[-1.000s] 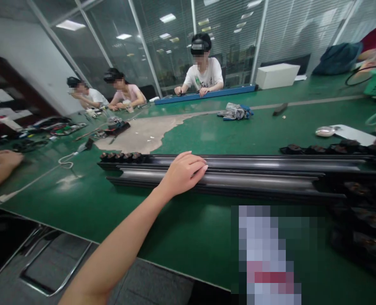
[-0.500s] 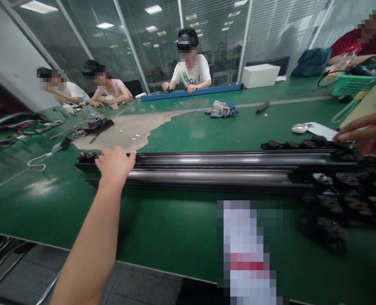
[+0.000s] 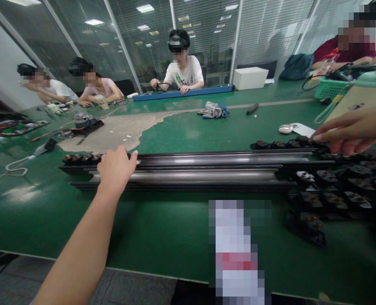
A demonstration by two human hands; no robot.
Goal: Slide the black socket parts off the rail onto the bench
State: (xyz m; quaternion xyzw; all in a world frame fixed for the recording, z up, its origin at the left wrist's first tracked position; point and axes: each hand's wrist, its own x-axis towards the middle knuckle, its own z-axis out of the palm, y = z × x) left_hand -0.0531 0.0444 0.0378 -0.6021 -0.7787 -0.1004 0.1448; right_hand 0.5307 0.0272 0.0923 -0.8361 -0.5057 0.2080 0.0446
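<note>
Two long black rails with shiny metallic channels lie side by side across the table; the far rail point(image 3: 222, 159) is partly under my left hand point(image 3: 115, 167). My left fingers bend over its far side, with the thumb held apart, and the near rail point(image 3: 207, 175) passes just below the wrist. A row of small black parts point(image 3: 80, 159) sits at the far rail's left end. My right hand point(image 3: 356, 129) is at the right with bent fingers, above the rails' right end and a cluster of black parts with coppery pieces point(image 3: 330, 178). What its fingertips grip is hidden.
On the green table point(image 3: 175, 224) lie a glove point(image 3: 214, 110), a dark tool point(image 3: 252, 109) and a white tag point(image 3: 302, 129). A green basket point(image 3: 330, 89) stands at right. Several people sit around the table; the one opposite handles a long blue bar point(image 3: 184, 93).
The view has shifted, so the table's contents sit further left. My left hand remains on the far rail and my right hand remains by the black parts. The person opposite has raised one hand.
</note>
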